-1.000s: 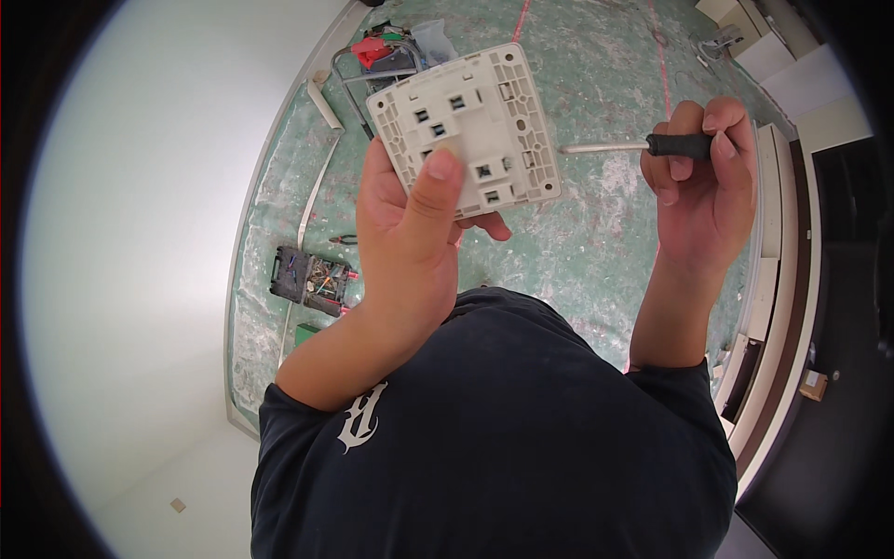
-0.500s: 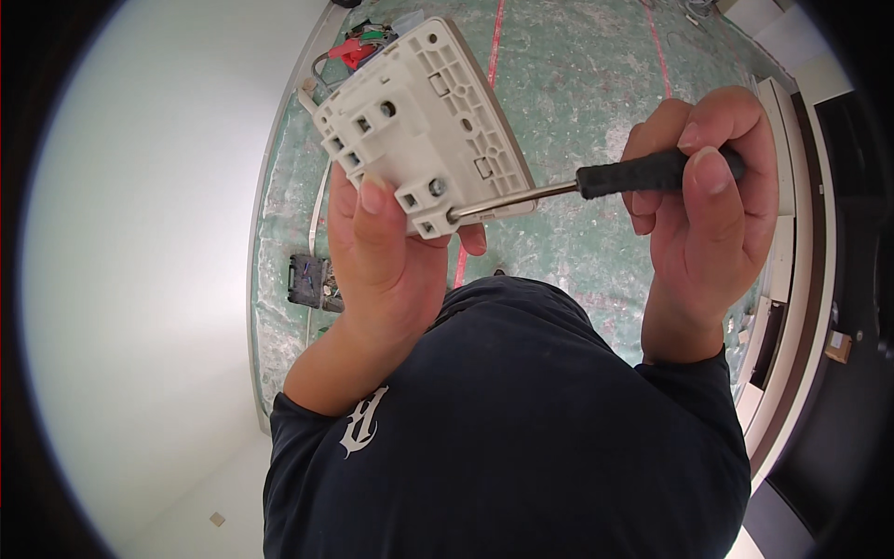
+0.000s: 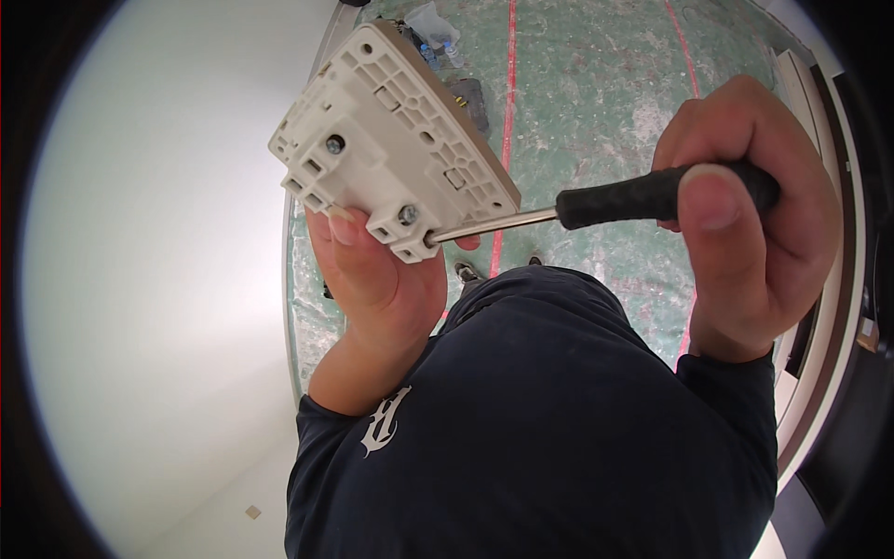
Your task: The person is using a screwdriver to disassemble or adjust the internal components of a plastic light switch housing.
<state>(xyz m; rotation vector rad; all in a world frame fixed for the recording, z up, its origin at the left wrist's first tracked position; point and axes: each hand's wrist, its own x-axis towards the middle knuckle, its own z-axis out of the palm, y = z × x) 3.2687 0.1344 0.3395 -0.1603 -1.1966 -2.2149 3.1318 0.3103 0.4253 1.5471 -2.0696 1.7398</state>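
Tilted in the air at the upper left, a white plastic wall switch or socket plate (image 3: 372,158) shows its ribbed back with screw terminals. My left hand (image 3: 377,265) grips its lower edge, thumb against the terminal side and fingers mostly hidden behind. A screwdriver (image 3: 619,197) with a black handle and metal shaft is held in my right hand (image 3: 759,214), the fingers wrapped round the handle. Its tip sits in a screw hole at the plate's lower corner, next to a larger round metal screw (image 3: 408,215).
Beneath me a floor with green protective sheeting (image 3: 596,102) carries red tape lines (image 3: 509,84). Clear plastic bottles and a bag (image 3: 436,33) lie at the far side, near a dark grey object (image 3: 468,101). A white wall (image 3: 168,233) rises on the left.
The plate and left hand have shifted a little left in view. My right hand looks nearer and its grip has turned round the handle. The screwdriver tip remains in the same corner hole.
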